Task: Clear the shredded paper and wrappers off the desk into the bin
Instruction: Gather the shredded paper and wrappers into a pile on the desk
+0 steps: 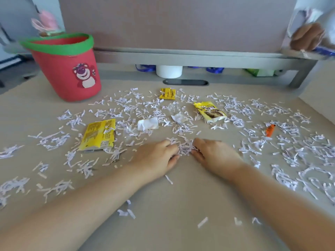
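Observation:
White shredded paper [137,107] lies scattered over most of the beige desk [166,205]. My left hand [155,158] and my right hand [212,154] rest palms down at the desk's middle, fingers curled inward around a small heap of shreds [185,147] pressed between them. Yellow wrappers lie at the left [98,135], at the back middle [167,93] and right of centre [210,111]. Two crumpled white wrappers [147,124] [178,117] sit among the shreds. A small orange wrapper [270,130] lies at the right. The red bin with a green rim [67,67] stands upright at the back left.
A grey monitor riser [199,57] spans the back, with a white cup [169,71] and blue and green items beneath it. Another person's hand [306,36] holds a plastic bag at the top right. A pink partition stands behind the riser.

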{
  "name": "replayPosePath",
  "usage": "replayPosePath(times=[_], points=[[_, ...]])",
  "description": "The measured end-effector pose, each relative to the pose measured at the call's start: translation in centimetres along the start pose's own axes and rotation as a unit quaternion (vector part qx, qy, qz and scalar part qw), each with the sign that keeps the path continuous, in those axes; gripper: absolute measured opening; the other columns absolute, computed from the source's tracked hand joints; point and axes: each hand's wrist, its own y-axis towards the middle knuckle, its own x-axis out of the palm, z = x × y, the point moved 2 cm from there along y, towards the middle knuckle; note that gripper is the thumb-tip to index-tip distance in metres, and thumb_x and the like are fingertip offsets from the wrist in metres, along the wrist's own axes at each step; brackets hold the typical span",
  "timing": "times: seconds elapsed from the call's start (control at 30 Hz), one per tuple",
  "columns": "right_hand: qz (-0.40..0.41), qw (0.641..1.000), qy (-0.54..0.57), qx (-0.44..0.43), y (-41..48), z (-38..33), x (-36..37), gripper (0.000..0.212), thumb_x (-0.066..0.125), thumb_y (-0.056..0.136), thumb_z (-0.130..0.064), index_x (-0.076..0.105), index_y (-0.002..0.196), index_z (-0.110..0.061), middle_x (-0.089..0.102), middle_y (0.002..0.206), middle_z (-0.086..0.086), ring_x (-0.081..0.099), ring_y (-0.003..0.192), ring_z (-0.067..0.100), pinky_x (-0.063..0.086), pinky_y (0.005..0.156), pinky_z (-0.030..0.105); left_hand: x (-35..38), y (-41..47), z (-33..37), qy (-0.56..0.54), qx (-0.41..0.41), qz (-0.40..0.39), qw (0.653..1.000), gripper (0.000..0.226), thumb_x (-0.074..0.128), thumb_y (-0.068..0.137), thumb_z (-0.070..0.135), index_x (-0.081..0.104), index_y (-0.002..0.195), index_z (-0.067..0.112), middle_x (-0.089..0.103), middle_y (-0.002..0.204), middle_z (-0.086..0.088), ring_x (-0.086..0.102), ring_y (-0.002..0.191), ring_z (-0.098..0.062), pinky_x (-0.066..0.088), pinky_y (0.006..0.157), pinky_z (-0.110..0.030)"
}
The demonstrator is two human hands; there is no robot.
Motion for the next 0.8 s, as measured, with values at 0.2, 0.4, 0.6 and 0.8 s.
replayPosePath(times=[0.2, 0.4, 0.6, 0.8], points=[[0.058, 0.996, 0.058, 0.032, -1.6, -2.0, -1.7, 0.021, 0.040, 0.096, -0.028, 0.043, 0.083, -0.011, 0.063, 0.094, 0.019, 0.059, 0.087, 0.036, 0.036, 0.062, 0.033, -2.0, -2.1, 0.3, -0.046, -0.118, 0.036, 0.991, 0.024, 0.042, 0.094, 0.024, 0.053, 0.082, 0.007, 0.060, 0.086, -0.014, 0.054, 0.077, -0.031, 0.029, 0.059, -0.029], [0.143, 0.982, 0.123, -0.006, -1.8, -5.2, -4.6, 0.022, 0.043, 0.095, -0.022, 0.050, 0.091, -0.002, 0.058, 0.072, 0.017, 0.050, 0.068, 0.032, 0.034, 0.058, 0.034, -6.2, -3.3, 0.5, -0.089, -0.143, 0.148, 0.975, 0.023, 0.044, 0.093, 0.021, 0.043, 0.070, 0.016, 0.042, 0.062, 0.005, 0.042, 0.061, -0.023, 0.026, 0.055, -0.029], [0.171, 0.969, 0.180, -0.006, 0.5, -5.9, -5.1, 0.026, 0.048, 0.093, -0.029, 0.053, 0.088, -0.004, 0.055, 0.062, 0.008, 0.049, 0.059, 0.026, 0.043, 0.057, 0.037, -8.0, -4.8, -3.1, -0.156, -0.179, 0.199, 0.951, 0.033, 0.048, 0.091, 0.018, 0.038, 0.060, 0.016, 0.038, 0.053, 0.002, 0.037, 0.052, -0.021, 0.030, 0.052, -0.032], [0.173, 0.966, 0.186, -0.043, 5.1, -10.4, -7.7, 0.027, 0.046, 0.094, -0.027, 0.053, 0.092, -0.001, 0.051, 0.066, 0.007, 0.045, 0.063, 0.026, 0.036, 0.060, 0.033, -11.3, -4.5, -7.3, -0.139, -0.181, 0.243, 0.943, 0.028, 0.047, 0.093, 0.020, 0.043, 0.067, 0.011, 0.038, 0.051, 0.005, 0.038, 0.051, -0.020, 0.029, 0.054, -0.032]])
